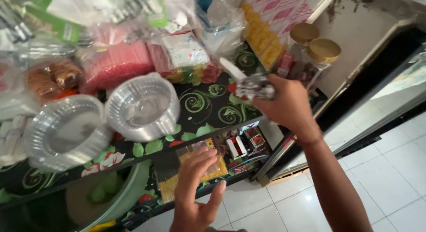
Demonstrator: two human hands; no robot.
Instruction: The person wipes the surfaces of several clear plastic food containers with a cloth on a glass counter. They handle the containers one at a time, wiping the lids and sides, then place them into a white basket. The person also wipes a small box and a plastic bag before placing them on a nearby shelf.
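Shiny crinkly plastic is wrapping the light little bundle (255, 86) that the right hand (288, 105) is squeezing mid-frame, best held around its middle, while the left hand (195, 187) is resting open on a flat yellow packet (195, 170) lower down.

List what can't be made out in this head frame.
- Right hand: holds a small silvery packet; motion blur hides what it is.
- Left hand: covers most of the flat orange pack on the lower shelf.
- Top-left bags: blurred and cut by the frame edge.
- Jars: contents hidden by lids and the hand.
- Green basin: cut by the shelf above.
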